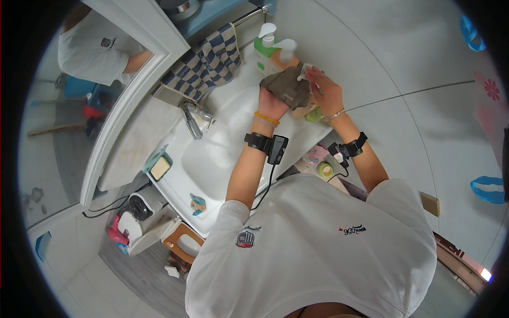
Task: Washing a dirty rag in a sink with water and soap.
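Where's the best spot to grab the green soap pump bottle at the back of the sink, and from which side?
Probably grip the green pump bottle around its body, below the white pump head, coming from the sink side. It stands upright. The left hand, right hand and grey-brown cloth crowd its right, and the checked towel hangs to its left.

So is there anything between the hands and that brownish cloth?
No, nothing visible. Both hands are already on the brownish cloth: the left hand holds its near edge, and the right hand rests on its far side. The pump bottles stand behind the cloth, not between it and the hands.
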Available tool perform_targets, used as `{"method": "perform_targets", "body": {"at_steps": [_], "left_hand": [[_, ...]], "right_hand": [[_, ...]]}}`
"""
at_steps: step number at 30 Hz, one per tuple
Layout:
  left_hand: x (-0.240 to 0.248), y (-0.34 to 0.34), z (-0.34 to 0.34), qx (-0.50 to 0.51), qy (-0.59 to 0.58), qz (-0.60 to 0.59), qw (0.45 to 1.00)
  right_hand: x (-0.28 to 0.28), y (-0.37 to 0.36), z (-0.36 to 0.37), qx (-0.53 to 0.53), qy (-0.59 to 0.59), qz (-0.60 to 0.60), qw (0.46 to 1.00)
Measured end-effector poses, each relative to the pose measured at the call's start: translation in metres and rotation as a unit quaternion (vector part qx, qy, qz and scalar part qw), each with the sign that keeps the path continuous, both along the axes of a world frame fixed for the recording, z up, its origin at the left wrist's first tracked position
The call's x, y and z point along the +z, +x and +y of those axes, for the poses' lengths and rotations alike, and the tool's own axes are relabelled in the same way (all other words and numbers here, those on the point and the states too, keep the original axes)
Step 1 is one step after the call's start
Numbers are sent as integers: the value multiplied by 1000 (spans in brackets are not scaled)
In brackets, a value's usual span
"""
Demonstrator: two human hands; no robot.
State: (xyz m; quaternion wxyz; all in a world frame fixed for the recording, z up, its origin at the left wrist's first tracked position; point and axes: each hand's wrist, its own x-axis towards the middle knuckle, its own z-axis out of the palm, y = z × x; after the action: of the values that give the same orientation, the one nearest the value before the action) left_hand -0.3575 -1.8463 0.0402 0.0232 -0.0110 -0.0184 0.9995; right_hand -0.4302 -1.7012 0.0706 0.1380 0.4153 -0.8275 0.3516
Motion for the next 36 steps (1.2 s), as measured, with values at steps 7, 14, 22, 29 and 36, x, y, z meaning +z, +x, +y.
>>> {"method": "perform_targets", "body": {"at_steps": [7, 14, 22, 29, 36], "left_hand": [[-5, 8, -1, -2, 6, -4, 1000], [-11, 41, -12, 38, 12, -53, 998], [-57, 118, -25, -12, 68, 18, 997], [-98, 201, -12, 73, 54, -102, 991], [-120, 269, -35, 48, 66, -123, 989]], "right_hand": [[-8, 7, -2, -2, 2, 0, 1000], [3, 9, 0, -15, 115, 37, 993], [53, 38, -1, -64, -72, 10, 995], [8, 142, -38, 55, -53, -184, 980], [-93, 138, -124, 257, 93, -237, 932]]}}
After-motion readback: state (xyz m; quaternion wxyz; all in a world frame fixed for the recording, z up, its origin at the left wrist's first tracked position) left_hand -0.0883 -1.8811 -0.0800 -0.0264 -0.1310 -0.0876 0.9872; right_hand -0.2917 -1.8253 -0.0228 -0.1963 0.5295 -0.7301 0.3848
